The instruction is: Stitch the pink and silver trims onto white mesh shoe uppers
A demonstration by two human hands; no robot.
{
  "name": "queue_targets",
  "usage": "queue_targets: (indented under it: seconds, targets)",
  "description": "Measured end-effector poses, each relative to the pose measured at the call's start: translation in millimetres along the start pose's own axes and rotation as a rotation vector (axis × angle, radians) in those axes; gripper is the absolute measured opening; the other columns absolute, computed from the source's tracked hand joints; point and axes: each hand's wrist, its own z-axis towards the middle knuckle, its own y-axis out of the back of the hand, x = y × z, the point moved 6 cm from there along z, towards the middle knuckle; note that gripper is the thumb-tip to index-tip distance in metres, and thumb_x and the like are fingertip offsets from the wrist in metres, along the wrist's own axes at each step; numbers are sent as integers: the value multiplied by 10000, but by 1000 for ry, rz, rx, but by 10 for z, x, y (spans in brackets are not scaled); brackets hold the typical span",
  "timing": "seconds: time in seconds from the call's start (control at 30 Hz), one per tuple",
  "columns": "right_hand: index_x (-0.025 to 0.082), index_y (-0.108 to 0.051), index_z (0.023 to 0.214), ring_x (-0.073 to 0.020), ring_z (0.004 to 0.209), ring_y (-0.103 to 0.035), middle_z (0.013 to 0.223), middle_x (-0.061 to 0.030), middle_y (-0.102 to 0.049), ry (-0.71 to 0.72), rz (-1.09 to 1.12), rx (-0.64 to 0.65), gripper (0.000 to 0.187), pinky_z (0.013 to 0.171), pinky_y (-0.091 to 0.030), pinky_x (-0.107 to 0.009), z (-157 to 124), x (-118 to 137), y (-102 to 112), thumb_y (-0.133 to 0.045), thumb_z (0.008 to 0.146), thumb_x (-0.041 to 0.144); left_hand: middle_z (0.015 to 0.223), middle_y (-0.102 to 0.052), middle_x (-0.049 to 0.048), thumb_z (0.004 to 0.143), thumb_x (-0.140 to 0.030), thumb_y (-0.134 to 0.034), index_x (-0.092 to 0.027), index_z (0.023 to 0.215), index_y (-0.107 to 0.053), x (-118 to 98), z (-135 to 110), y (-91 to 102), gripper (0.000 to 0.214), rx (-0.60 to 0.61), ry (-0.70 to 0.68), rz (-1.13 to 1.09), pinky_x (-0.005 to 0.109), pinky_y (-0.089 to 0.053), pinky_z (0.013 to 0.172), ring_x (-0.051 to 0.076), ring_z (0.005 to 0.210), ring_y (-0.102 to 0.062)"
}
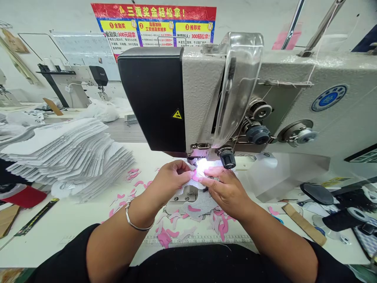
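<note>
1. My left hand (171,181) is on the mesh panel (198,204), a white perforated piece just in front of the needle; its fingers (184,168) are pressed together, their tips down on the panel beside a small pink piece (195,176); a silver bangle (138,218) circles that wrist.
2. My right hand (222,192) comes onto the same panel from the right; its fingers (213,171) lie straight and close together, pressed flat, with their tips just beside my left fingertips and the pink piece between them.
3. The far end of the panel reaches the presser foot (198,151) under a bright lamp glow; its near part rests on a metal plate (179,200), and a pink strip (194,208) lies on it.
4. The sewing machine (203,98) rises beyond my hands; it has a black cover, a clear plastic guard (237,86) and tension dials (259,133) on its front.
5. Loose pink offcuts (164,237) lie scattered on the surface (60,245) around both hands; a ruler (200,240) runs along the near edge.
6. To my left stands a tall stack of white panels (61,153); red cloth (26,196) lies beside it.
7. Far left stands a second sewing machine (76,82); a red and yellow poster (153,27) hangs on the far wall.
</note>
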Motion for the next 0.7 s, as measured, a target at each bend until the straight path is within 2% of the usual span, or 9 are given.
queue_targets:
  seconds: [0.27,0.5,0.7]
  targets:
    - [215,-580,1144,-225,1113,-618,1105,-81,-685,-43,6,-16,311,969,-514,-433,14,-29,-5,-557,877,58,624,-533,-34,739,-319,-678,-202,752,-623,-11,8,4,129,-12,-17,20,232,-337,485,98,529,-438]
    - [246,-595,1124,-218,1077,-622,1089,-60,-678,-20,8,-13,325,920,-524,-412,26,-14,24,-544,873,46,635,-546,-25,738,-311,-673,-190,757,-632,-25,8,6,130,6,-39,-7,232,-349,483,94,527,-443]
    - [315,-605,1246,-198,1055,-608,1143,-44,-646,34,-25,-8,441,914,-524,-406,5,9,25,-567,887,62,606,-508,-39,757,-332,-676,-192,752,-609,-28,4,-8,155,20,-12,-14,227,-349,471,90,513,-431]
